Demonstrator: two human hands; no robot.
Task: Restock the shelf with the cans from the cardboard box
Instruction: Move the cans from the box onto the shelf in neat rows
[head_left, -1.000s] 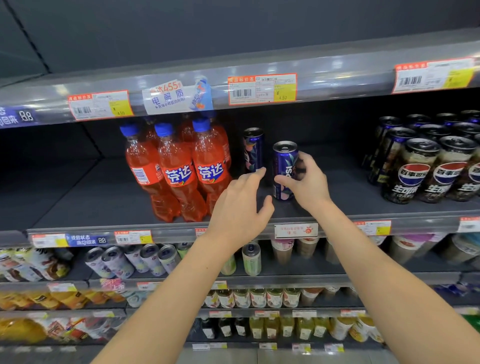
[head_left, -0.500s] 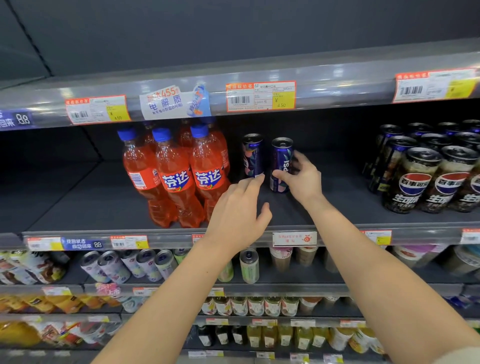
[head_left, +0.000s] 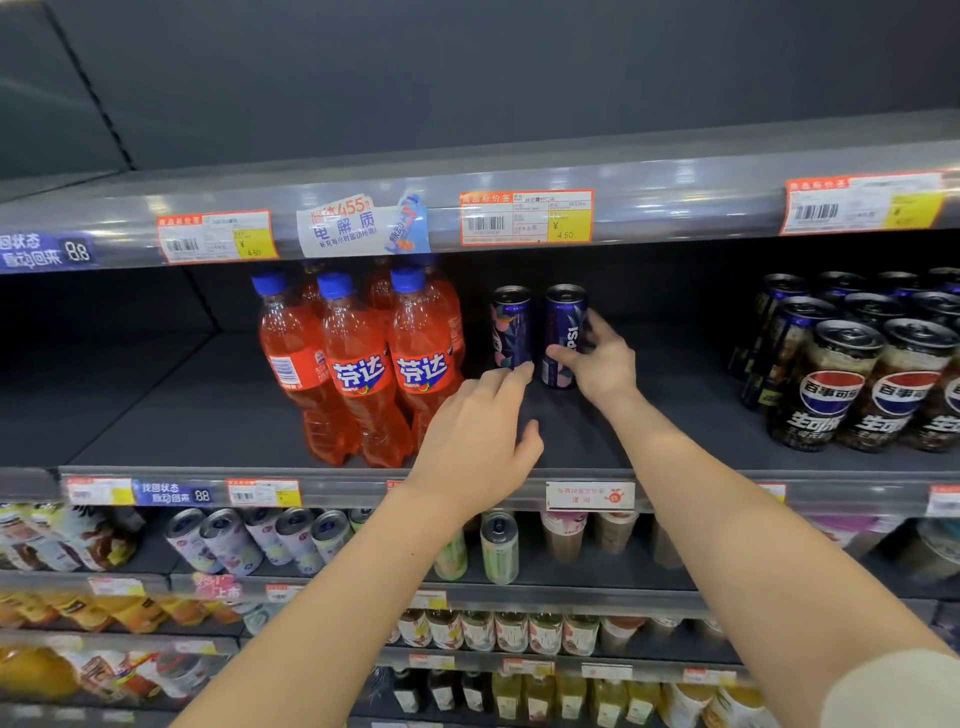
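Note:
Two slim dark-blue Pepsi cans stand upright side by side deep on the dark shelf (head_left: 208, 415). My right hand (head_left: 597, 364) grips the right can (head_left: 563, 322) low on its side. The left can (head_left: 511, 325) stands free, and the fingertips of my left hand (head_left: 478, 441) reach its base with fingers apart and nothing held. The cardboard box is out of view.
Orange Fanta bottles (head_left: 363, 364) stand just left of the cans. Dark Pepsi cans (head_left: 852, 374) fill the shelf's right end. A shelf rail with price tags (head_left: 524, 218) hangs above. Lower shelves hold cans, cups and bottles.
My right hand has pushed its can further back into the shelf, next to the other can. My left hand has stretched forward to the left can's base.

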